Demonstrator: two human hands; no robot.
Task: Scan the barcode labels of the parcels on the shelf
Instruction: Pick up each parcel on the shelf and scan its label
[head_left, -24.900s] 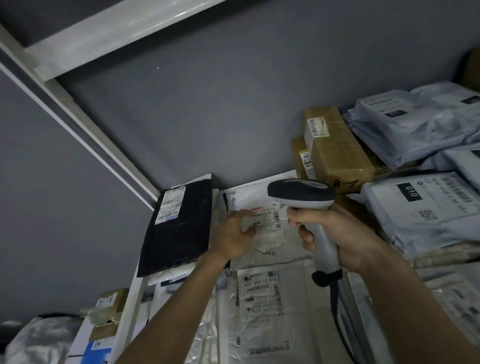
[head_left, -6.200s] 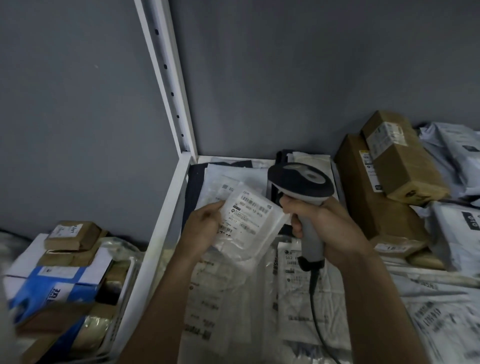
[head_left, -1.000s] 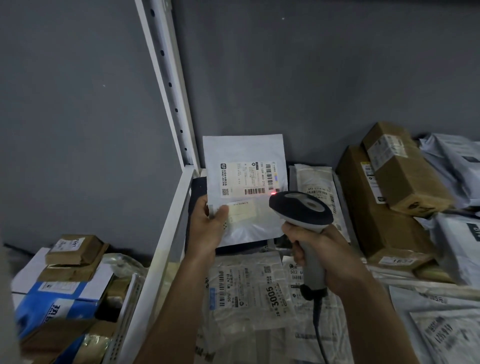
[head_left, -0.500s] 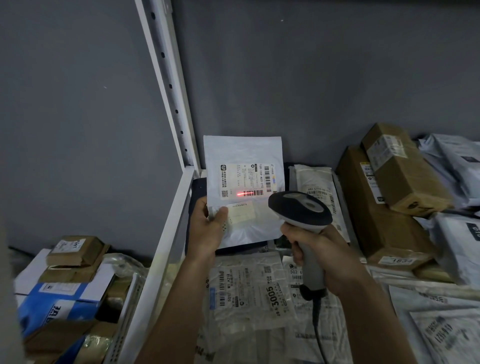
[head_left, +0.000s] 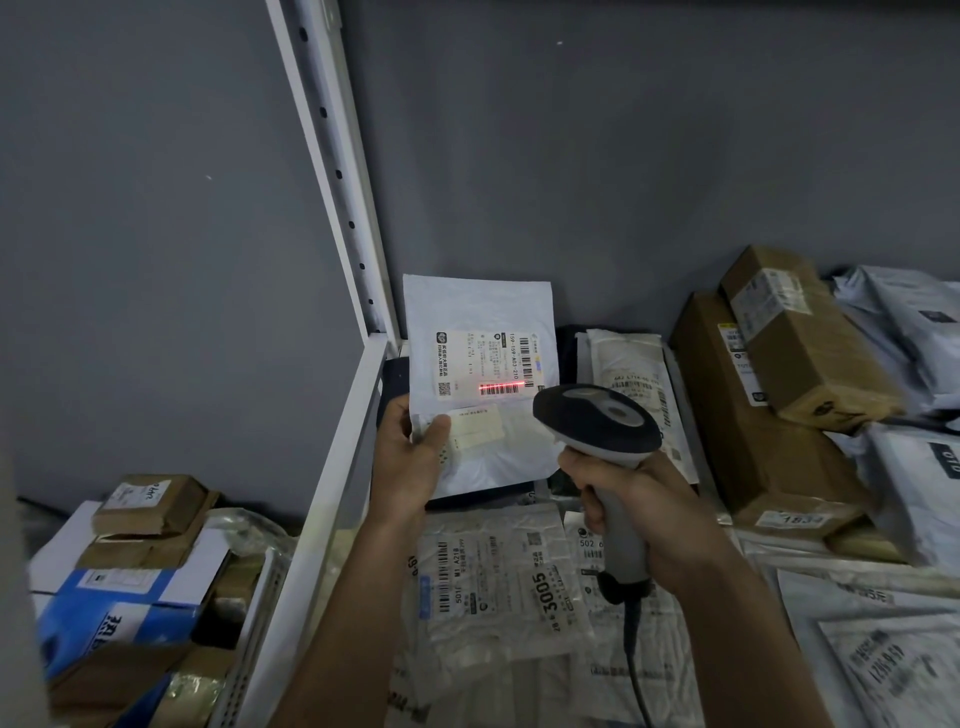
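My left hand (head_left: 410, 457) holds a flat white mailer parcel (head_left: 480, 312) upright by its lower left edge, thumb on the front. Its shipping label (head_left: 485, 364) faces me. A red scan line lies across the lower barcode (head_left: 501, 387). My right hand (head_left: 639, 514) grips the handle of a corded barcode scanner (head_left: 597, 421), whose dark head points at the label from the lower right, a short gap away.
The white shelf frame post (head_left: 337, 171) rises left of the parcel. Flat labelled bags (head_left: 493, 577) cover the shelf below my hands. Brown cardboard boxes (head_left: 800, 343) and grey poly bags (head_left: 914, 322) are stacked at right. More boxes (head_left: 140, 525) sit beyond the frame at lower left.
The red scan light moved from a dot at the label's right edge onto the lower barcode and now spans it. The held parcel and both hands stayed almost still.
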